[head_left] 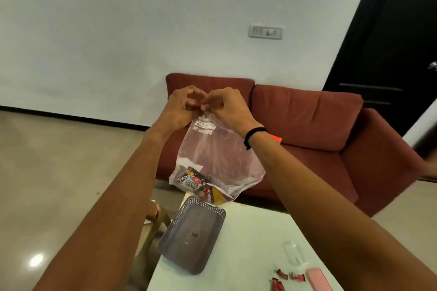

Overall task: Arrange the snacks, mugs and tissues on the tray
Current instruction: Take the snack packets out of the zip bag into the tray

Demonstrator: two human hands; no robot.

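A clear plastic zip bag hangs in the air above the table. Snack packets lie in its bottom corner. My left hand and my right hand both pinch the bag's top edge at its red closure, fingertips almost touching. Below the bag a grey rectangular tray with a perforated rim sits on the white table, with only a small dark speck in it. Small red snack wrappers lie on the table at the lower right.
The white table fills the lower middle. A clear lidded container and a pink object lie near the red wrappers. A red sofa stands behind the table. A wooden stool is left of the tray.
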